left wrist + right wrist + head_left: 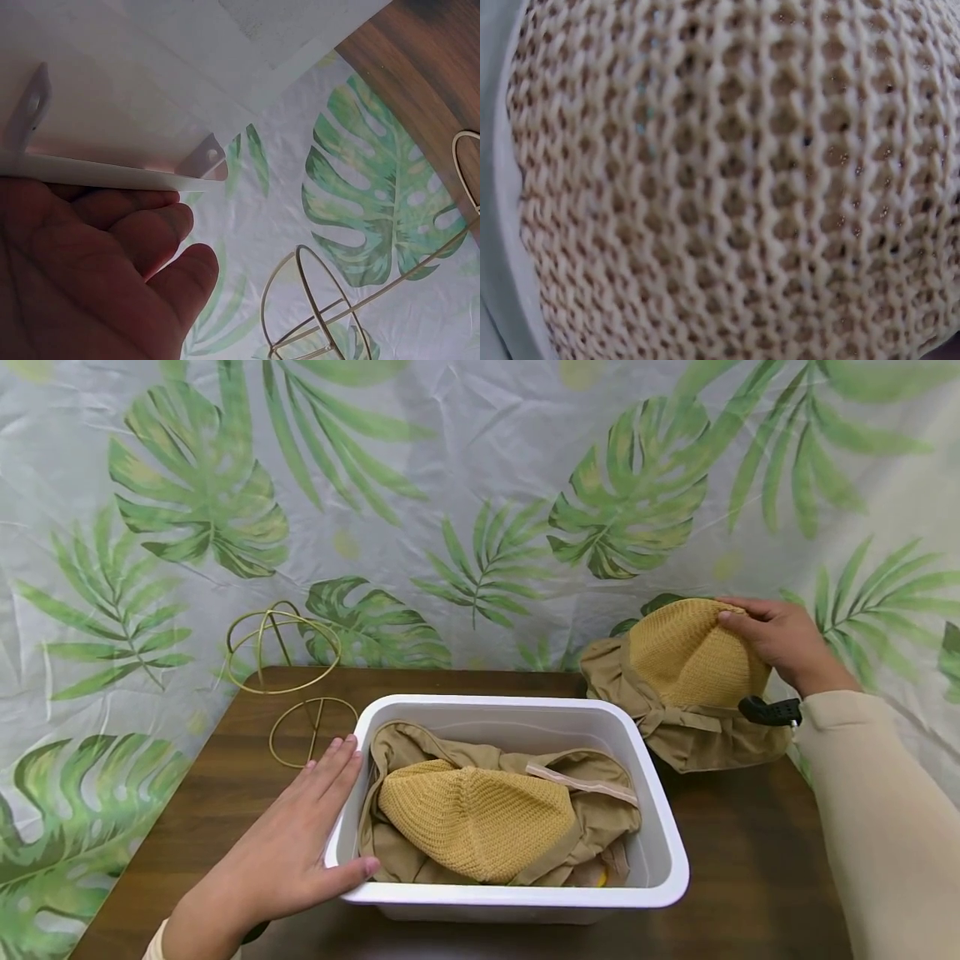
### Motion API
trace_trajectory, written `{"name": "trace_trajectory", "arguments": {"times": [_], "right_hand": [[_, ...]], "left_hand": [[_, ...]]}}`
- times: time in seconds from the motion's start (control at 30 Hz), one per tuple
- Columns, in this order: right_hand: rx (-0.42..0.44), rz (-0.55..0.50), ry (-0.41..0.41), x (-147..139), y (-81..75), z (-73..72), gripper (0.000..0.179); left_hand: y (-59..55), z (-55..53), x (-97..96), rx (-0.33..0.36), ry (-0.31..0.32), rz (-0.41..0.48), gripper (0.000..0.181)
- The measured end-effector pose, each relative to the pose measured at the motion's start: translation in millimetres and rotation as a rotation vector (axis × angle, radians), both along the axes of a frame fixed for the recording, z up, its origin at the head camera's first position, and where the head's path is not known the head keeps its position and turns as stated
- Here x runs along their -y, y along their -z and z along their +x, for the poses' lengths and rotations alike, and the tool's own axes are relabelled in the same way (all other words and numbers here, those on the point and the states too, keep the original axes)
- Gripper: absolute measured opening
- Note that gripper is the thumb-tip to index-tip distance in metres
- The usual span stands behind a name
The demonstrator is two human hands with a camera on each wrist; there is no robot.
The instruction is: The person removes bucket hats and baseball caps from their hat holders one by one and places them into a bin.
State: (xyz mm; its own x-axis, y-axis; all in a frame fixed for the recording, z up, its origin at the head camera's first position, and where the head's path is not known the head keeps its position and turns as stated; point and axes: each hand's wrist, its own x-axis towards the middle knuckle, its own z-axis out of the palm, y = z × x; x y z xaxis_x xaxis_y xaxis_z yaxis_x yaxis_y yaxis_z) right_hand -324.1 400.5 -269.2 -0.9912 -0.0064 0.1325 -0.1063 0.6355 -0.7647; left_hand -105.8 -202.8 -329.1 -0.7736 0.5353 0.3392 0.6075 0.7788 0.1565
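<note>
My right hand [780,639] pinches the top of a sun hat [678,660] with a yellow knitted crown and a floppy tan fabric brim. The hat is at the back right, beside the tub; its knit [735,180] fills the right wrist view. A white plastic tub [525,894] stands in the middle, and a second hat [480,818] of the same kind lies inside it, crown up, brim crumpled. My left hand [292,835] rests on the tub's left rim, fingers extended and thumb at the front edge. In the left wrist view its fingers [161,225] touch beneath the rim.
A gold wire stand [283,647] with rings is at the table's back left. The dark wooden table [202,810] meets a leaf-print cloth [480,460] hanging behind. Under the hat in the tub, a small yellow patch [602,877] shows.
</note>
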Motion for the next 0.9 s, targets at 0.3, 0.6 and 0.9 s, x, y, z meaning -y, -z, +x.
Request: {"name": "trace_trajectory", "arguments": {"times": [0.3,0.6,0.9], "right_hand": [[-0.043,-0.142,0.016,-2,-8.8,7.0,0.041],[-0.079,-0.142,0.037,-5,-13.7,6.8,0.036],[-0.085,-0.119,0.050,-4,-25.1,7.1,0.040]], "left_hand": [[-0.3,0.2,0.1,-0.025,0.014,0.017,0.102],[0.0,-0.4,-0.8,-0.021,0.017,0.023,0.101],[-0.3,-1.3,-1.0,-0.028,0.016,0.026,0.099]]}}
